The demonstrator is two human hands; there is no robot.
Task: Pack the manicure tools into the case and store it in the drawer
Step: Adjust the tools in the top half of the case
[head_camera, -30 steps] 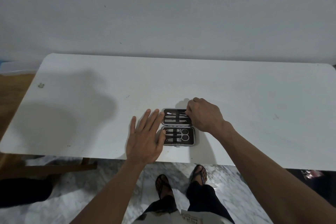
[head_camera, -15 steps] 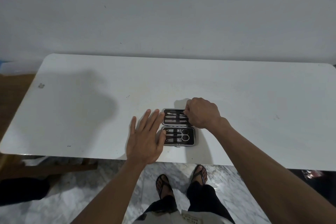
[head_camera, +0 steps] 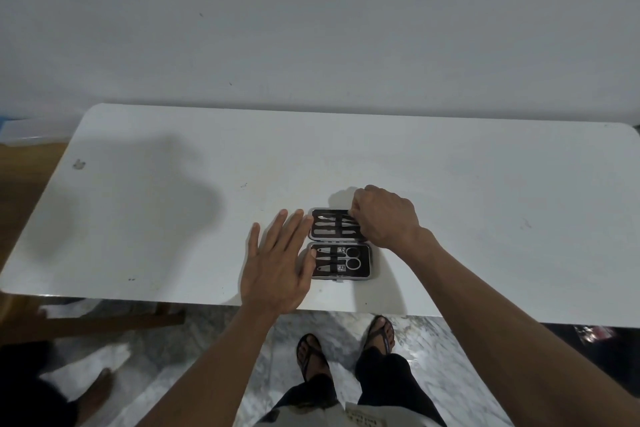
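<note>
A small manicure case lies open and flat on the white table, near its front edge. The near half holds scissors and clippers; the far half holds slim metal tools under a strap. My left hand rests flat on the table, fingers spread, with its thumb against the case's left edge. My right hand is curled over the far half's right end, fingertips on the top right corner. Whether they pinch a tool or the rim is hidden.
The table runs against a plain grey wall. A wooden surface and a pale box sit at the far left. Below the front edge are my sandalled feet on a marble floor. A bare foot shows at lower left.
My right hand has crept a little up and left along the far half of the case. My left hand and the case have stayed put.
</note>
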